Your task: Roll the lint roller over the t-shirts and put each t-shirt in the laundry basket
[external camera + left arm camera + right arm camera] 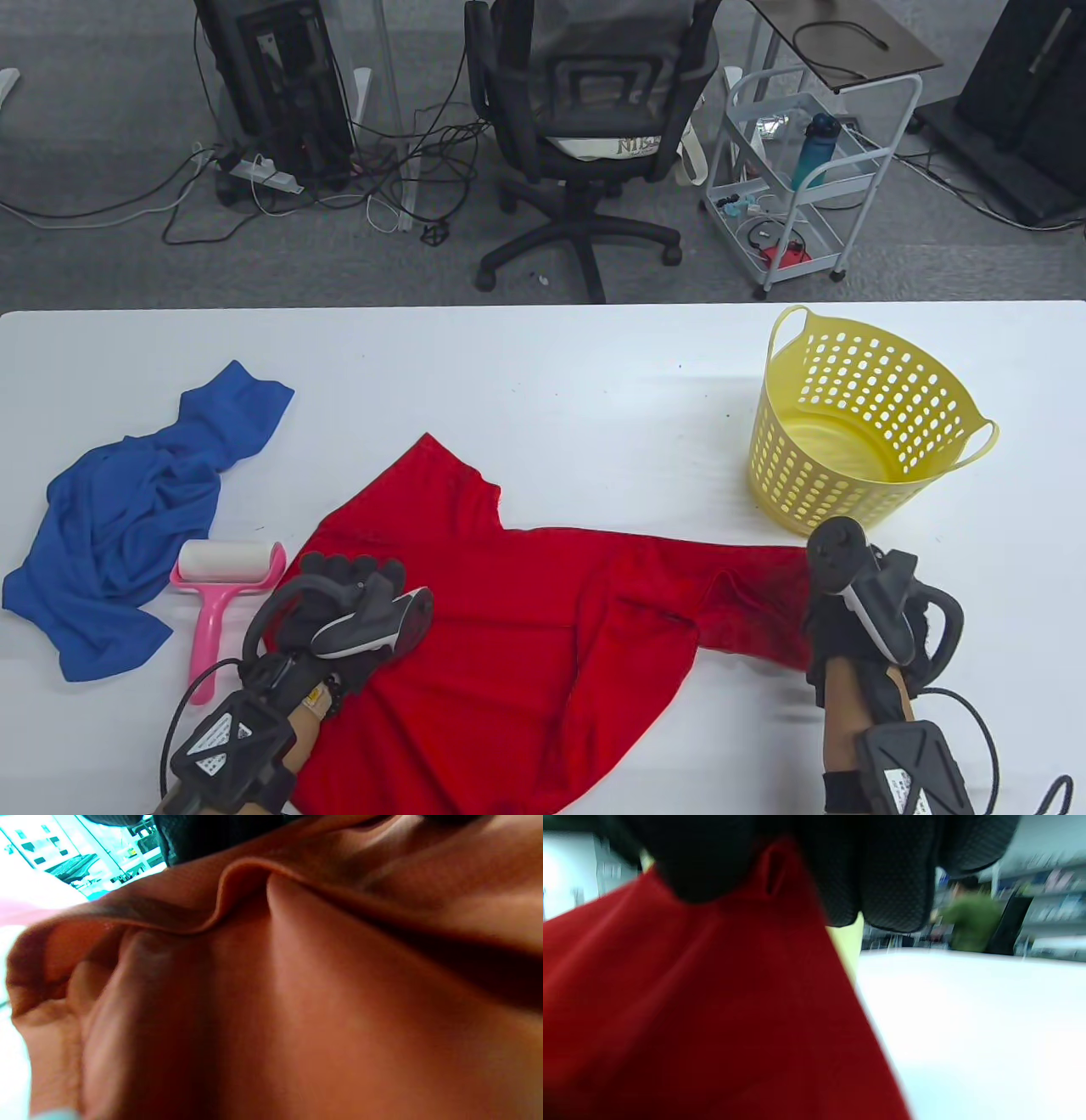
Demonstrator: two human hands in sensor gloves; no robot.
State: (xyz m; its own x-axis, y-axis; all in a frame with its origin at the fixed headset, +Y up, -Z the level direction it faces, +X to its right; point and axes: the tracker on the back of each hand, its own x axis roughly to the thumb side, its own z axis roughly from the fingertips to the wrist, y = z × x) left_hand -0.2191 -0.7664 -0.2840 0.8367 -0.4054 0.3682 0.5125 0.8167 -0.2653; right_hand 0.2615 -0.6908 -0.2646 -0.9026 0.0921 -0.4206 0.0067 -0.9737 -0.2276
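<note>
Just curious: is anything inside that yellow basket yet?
No. The yellow basket shows only its bare bottom; a strip behind its near wall is hidden. Both shirts lie outside on the table.

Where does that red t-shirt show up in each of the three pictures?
Table view: the red t-shirt lies spread across the lower middle, between both hands.
Left wrist view: it fills nearly the whole picture, looking orange.
Right wrist view: it covers the left half.
Shared landmark: the white table.
</note>
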